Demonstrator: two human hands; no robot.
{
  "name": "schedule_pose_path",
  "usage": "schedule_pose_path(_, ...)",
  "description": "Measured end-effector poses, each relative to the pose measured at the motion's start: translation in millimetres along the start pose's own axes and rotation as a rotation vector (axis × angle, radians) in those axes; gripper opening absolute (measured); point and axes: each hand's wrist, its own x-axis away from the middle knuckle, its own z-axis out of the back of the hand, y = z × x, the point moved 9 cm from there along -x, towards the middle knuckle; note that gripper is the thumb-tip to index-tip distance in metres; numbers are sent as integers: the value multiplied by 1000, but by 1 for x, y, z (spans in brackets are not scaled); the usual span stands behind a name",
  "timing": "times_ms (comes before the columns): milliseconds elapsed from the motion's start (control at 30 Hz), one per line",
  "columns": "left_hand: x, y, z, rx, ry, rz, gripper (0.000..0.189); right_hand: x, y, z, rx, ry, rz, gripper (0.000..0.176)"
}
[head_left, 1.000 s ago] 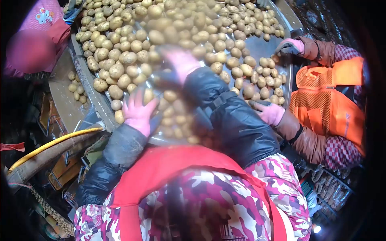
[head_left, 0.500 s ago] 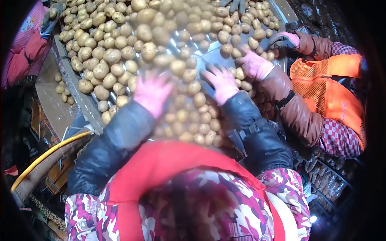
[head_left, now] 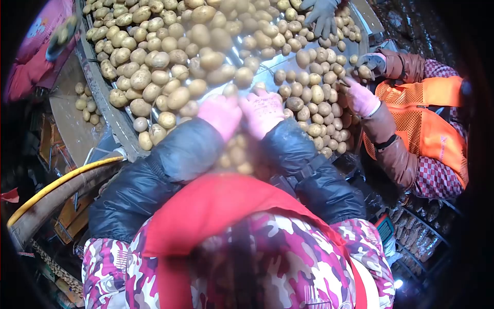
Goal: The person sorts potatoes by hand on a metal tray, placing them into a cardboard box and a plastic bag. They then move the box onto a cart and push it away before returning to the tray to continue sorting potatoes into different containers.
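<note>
Near the middle of the head view, the person's left hand (head_left: 221, 114) and right hand (head_left: 262, 112), both in pink gloves, sit side by side over the heap of potatoes (head_left: 140, 80). Their fingertips point away from the body, among potatoes, and are too hidden to tell whether either hand is released, clenched or grasping one. More potatoes lie between and below the forearms.

Both hands are well inside the raised rim (head_left: 123, 138) on the left. Just ahead of them, a strip of pale sheet (head_left: 289, 66) shows between larger potatoes on the left and smaller ones on the right, giving some room forward. To the right, potatoes crowd up to a co-worker's pink-gloved hand (head_left: 362, 98), beside an orange vest (head_left: 435, 118). At the far edge, a grey glove (head_left: 323, 19) reaches over the heap.

Beyond the left rim, a lower tray (head_left: 64, 121) bears a small cluster of potatoes. A yellow hose (head_left: 64, 181) curves toward the rim's near corner. Around the table the room is dark, with a bright lamp (head_left: 398, 284) low on the right.
</note>
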Motion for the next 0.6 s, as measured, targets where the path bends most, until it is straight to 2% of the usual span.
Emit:
schedule_pose_path(33,2,3,-6,-28,-123,18,16,0,0,-2,34,-121,-13,19)
schedule_pose_path(67,4,5,-6,-36,-123,57,17,2,0,-3,72,-242,-26,18)
schedule_pose_path(133,3,1,-5,-64,-107,139,20,-3,-6,1,143,-293,-26,17)
schedule_pose_path(167,6,1,-2,-30,-143,108,21,-5,-9,1,174,-320,-27,17)
schedule_pose_path(267,26,-3,28,388,-29,33,28,-9,0,-9,60,-379,-69,17)
schedule_pose_path(300,42,-10,30,593,143,-2,38,-9,6,-3,-60,-337,-118,19)
schedule_pose_path(367,55,-21,23,1076,41,240,44,-4,23,13,-301,-256,-217,24)
schedule_pose_path(400,62,-27,17,1323,-18,389,47,3,36,15,-641,-279,-423,34)
schedule_pose_path(467,69,-25,18,1854,-142,689,52,4,27,13,-973,-200,-312,38)
schedule_pose_path(500,73,-20,17,2035,-168,812,55,-5,26,25,-904,-188,-308,38)
schedule_pose_path(567,80,-18,8,2067,-156,710,50,-45,30,58,-764,-152,-296,39)
schedule_pose_path(600,84,-14,3,2094,-267,698,48,-66,46,47,-545,-158,-285,34)
